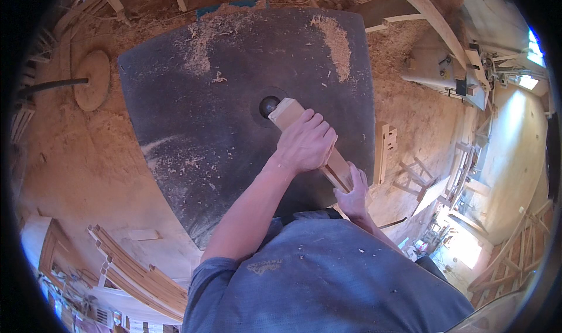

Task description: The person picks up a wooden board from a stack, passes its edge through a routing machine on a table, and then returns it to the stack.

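Note:
A pale wooden block point(286, 113), long and squared, lies slantwise over a dark flat machine table point(234, 134). Its far end is right beside a round metal spindle or cutter head point(269, 106), set in an opening in the tabletop. I cannot tell whether the two touch. My left hand point(307, 141) grips the block from above near that far end, fingers wrapped over it. Close to my body, my right hand point(353, 196) holds the near end. A dark groove or gap shows along the wood between my hands.
Wood shavings point(333, 43) lie on the tabletop's far side, with more scattered at left. Curved wooden strips point(137, 274) are stacked at lower left. A round wooden disc point(92, 80) stands farther left. At right are a slotted wooden piece point(384, 151) and a wooden frame point(417, 176).

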A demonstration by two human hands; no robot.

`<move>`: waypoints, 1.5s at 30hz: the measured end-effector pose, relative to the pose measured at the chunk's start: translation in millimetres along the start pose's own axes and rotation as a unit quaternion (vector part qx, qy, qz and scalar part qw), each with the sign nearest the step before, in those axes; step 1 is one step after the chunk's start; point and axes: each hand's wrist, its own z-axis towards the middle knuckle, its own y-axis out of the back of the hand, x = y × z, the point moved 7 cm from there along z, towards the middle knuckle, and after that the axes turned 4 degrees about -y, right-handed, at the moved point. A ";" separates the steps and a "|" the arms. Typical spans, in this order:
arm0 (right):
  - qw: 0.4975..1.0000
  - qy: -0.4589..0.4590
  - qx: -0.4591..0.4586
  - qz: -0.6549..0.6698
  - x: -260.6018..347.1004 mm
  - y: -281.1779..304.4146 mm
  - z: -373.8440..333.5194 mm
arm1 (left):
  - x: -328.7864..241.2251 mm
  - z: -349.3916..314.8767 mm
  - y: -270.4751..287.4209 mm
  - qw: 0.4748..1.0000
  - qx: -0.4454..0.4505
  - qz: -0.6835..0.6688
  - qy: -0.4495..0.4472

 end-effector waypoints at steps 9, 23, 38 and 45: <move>0.999 0.037 -0.011 0.014 13.3 4.7 -14.4 | -15.6 -13.3 14.5 0.999 -0.026 0.032 0.013; 0.992 0.029 0.122 -0.017 -10.1 42.4 7.0 | -27.4 10.3 -17.6 0.998 0.050 0.026 -0.012; 1.000 -0.007 -0.018 0.000 4.2 6.3 3.9 | 0.0 13.1 -13.1 0.999 0.007 0.017 -0.027; 0.999 0.038 -0.017 0.008 2.2 -0.2 -1.4 | -6.4 -8.5 1.1 0.999 -0.005 0.031 0.016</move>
